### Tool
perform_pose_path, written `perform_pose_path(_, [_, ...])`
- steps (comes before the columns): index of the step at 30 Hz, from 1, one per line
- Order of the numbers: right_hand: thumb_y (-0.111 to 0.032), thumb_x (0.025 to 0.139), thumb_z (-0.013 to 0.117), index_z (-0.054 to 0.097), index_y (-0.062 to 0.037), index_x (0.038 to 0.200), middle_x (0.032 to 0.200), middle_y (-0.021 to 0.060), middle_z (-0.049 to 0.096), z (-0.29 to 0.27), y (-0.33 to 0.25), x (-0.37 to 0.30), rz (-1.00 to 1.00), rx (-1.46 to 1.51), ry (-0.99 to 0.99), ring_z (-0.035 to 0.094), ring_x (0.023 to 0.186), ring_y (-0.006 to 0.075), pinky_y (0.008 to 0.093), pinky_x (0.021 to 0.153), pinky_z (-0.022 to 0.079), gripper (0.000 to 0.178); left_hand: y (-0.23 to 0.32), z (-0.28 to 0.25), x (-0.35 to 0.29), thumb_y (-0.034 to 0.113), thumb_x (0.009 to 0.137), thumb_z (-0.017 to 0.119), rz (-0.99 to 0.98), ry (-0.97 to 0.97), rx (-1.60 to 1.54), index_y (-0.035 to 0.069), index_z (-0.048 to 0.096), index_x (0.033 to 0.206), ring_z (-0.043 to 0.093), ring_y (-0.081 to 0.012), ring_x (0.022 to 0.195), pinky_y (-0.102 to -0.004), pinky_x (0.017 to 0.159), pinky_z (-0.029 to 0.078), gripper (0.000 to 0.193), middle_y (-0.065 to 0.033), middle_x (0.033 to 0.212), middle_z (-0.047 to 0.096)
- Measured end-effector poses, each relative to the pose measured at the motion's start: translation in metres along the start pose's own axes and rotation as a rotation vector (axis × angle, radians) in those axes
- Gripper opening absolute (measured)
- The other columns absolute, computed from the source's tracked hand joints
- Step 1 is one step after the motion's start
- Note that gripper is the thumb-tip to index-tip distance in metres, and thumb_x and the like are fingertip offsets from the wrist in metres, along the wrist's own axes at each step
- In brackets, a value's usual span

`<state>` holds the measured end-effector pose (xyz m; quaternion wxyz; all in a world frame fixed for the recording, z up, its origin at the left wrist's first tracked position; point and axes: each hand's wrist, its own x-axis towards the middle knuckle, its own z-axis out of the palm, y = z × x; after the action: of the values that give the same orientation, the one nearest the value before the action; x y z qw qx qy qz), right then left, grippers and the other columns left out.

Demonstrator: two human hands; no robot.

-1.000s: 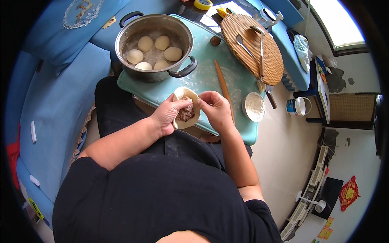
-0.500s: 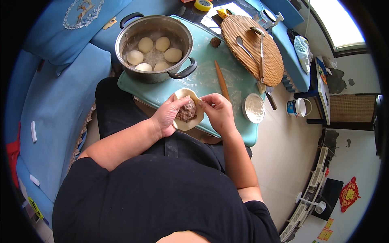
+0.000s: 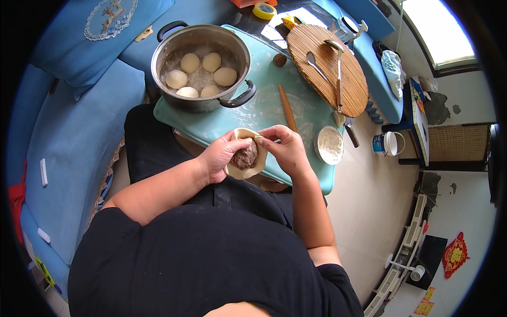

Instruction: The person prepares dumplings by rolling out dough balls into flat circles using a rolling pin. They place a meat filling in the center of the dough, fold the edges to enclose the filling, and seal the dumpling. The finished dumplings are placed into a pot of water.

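A round dough wrapper with a mound of brown filling on it lies in my left hand. The left thumb rests over the top of the filling, and the fingers are behind the dough. My right hand pinches the wrapper's upper right edge between thumb and fingertips. The far edge of the dough curls up around the filling. Both hands are over the near edge of a light green table dusted with flour.
At the far left of the table stands a metal pot holding several pale round buns. A tapered rolling pin, a bowl of flour and a dark round lump lie rightward. Two spoons rest on a round slatted board; a knife handle juts past the edge.
My right fingers have shifted slightly left along the wrapper's rim, and the dough's top edge is more gathered. The whole view has shifted down a little.
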<state>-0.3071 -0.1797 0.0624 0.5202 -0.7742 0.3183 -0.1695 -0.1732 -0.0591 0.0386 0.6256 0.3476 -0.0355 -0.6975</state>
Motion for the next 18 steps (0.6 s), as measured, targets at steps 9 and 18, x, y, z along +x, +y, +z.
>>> perform_pose_path(9, [-0.002,0.078,0.068,0.06,-0.0003,0.083,0.079,0.0041,0.06,0.008,0.001,-0.007,-0.112,-0.237,0.182,0.058,0.07,0.0094,0.0234,0.066,0.048,0.01,0.001,0.005,0.0,0.012,0.09,0.055,0.116,0.036,0.105,0.006,0.041,0.125,0.054,-0.0155,0.104,-0.0321,0.088,0.048,0.038,-0.007,0.113,0.053])
perform_pose_path(18, [-0.001,0.076,0.07,0.063,-0.0021,0.089,0.081,0.0037,0.06,-0.003,0.009,-0.006,0.023,0.002,0.066,0.055,0.07,0.0093,0.0232,0.065,0.048,0.014,0.004,0.003,0.002,0.015,0.092,0.052,0.117,0.019,0.155,0.005,0.047,0.12,0.055,-0.0141,0.102,-0.0299,0.088,0.046,0.03,-0.0068,0.11,0.055])
